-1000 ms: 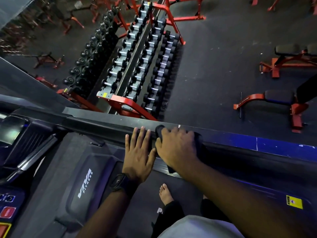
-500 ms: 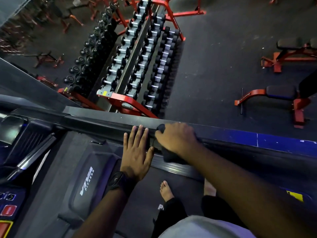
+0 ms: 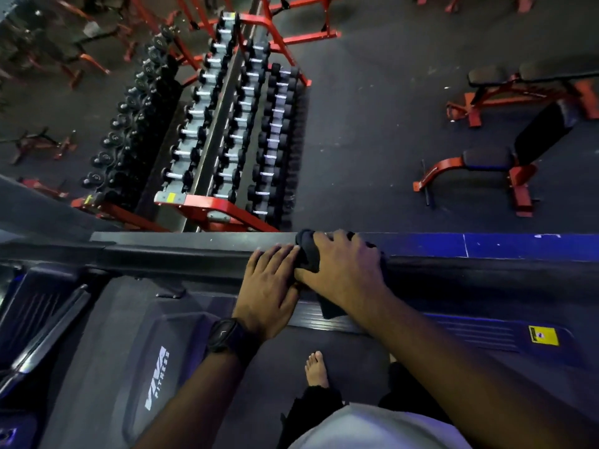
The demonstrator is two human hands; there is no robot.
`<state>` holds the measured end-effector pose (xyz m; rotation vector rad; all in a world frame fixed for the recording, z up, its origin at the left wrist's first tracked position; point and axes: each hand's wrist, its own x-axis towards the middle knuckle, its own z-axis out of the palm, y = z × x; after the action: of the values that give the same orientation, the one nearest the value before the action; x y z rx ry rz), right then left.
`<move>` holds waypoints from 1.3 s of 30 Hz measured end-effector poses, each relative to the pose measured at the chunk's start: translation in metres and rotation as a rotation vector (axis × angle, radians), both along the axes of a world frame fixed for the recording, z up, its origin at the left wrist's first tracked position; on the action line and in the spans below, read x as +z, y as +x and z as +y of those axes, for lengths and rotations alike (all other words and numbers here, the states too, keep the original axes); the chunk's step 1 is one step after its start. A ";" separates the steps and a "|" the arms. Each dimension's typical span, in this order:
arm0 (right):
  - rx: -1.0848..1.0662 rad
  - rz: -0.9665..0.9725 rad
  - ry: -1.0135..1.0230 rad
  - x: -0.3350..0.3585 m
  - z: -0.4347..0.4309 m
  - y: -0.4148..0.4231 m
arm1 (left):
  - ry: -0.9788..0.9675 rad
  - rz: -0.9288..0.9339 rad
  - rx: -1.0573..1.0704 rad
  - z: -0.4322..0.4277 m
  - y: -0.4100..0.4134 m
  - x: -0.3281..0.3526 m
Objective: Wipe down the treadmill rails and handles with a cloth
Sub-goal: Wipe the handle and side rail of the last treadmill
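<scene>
A person standing barefoot on a treadmill is wiping its side rail [image 3: 181, 251] in a dim gym, with a red dumbbell rack [image 3: 227, 131] and weight benches [image 3: 486, 160] spread across the floor beyond. The right hand [image 3: 343, 267] is curling over a dark cloth [image 3: 308, 254] and pressing it onto the top of the rail, where the black section is giving way to a blue one. The left hand [image 3: 270, 286], wearing a dark watch [image 3: 227, 335] at the wrist, is lying flat and open on the rail just beside it, fingers straight, its fingertips touching the cloth.

Over the past second the cloth has been gathering: a moment ago it was lying spread under the right palm, and now it is bunching at the thumb side, with one corner hanging down the rail's inner face. Both hands are staying close to the same stretch of rail. That suggests the person is scrubbing one spot rather than travelling, and most of the rail, on either side of the hands, is probably still waiting for the cloth.
</scene>
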<state>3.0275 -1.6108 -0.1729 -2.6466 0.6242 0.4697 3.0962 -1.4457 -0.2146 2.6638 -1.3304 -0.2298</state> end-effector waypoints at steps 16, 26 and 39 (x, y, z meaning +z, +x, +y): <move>-1.069 -0.540 0.169 -0.023 0.064 -0.042 | 0.022 0.235 -0.584 -0.029 0.040 0.016; -1.648 -0.922 0.319 -0.044 0.101 -0.037 | 0.011 0.460 -0.731 -0.032 0.065 0.019; -1.857 -1.264 0.295 -0.057 0.148 0.058 | 0.002 0.573 -1.079 -0.040 0.112 0.002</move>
<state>3.0860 -1.4629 -0.2303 -0.7401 1.6921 -1.2983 3.2085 -1.4857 -0.2130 1.3924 -2.2884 -0.9853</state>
